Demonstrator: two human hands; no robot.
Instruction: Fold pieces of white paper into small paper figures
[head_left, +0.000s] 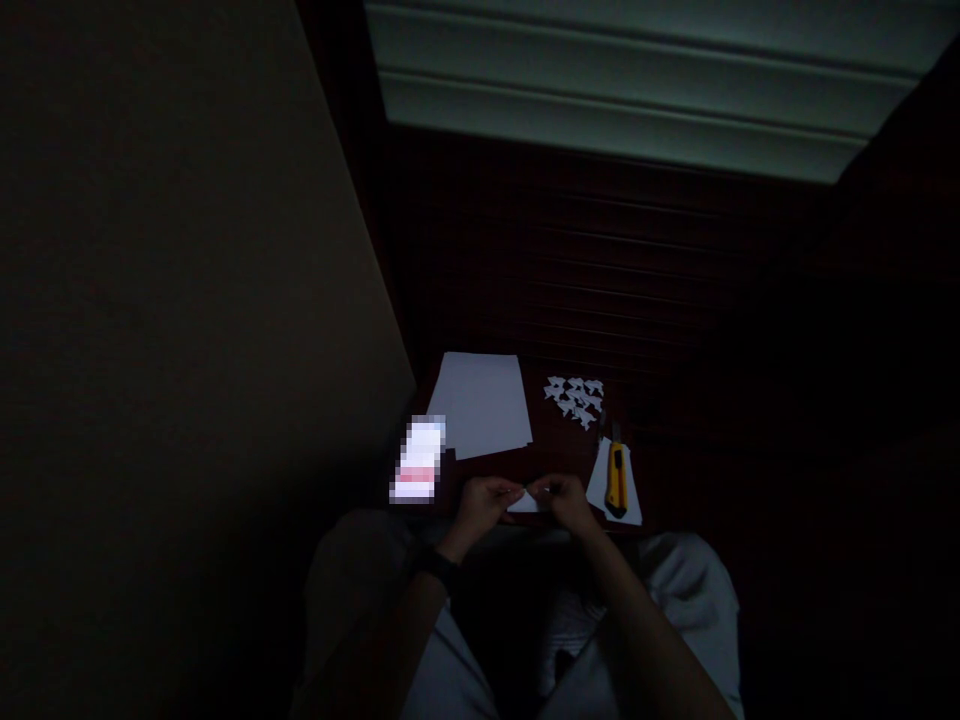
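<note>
Both hands meet near the front edge of a small dark table, over a small folded piece of white paper. My left hand comes in from the left, fingers pinched on the paper's upper edge. From the other side, my right hand pinches the same paper, its fingertips almost touching the left ones. Just right of it, a yellow utility knife lies on small white paper pieces. Farther back sits a cluster of several small folded white paper shapes. Dim light hides the finer folds.
A stack of white paper sheets lies at the table's back left. In front of it, at the left edge, is a lit, blurred-out screen. A wall rises on the left, and dark slatted panelling stands behind the table.
</note>
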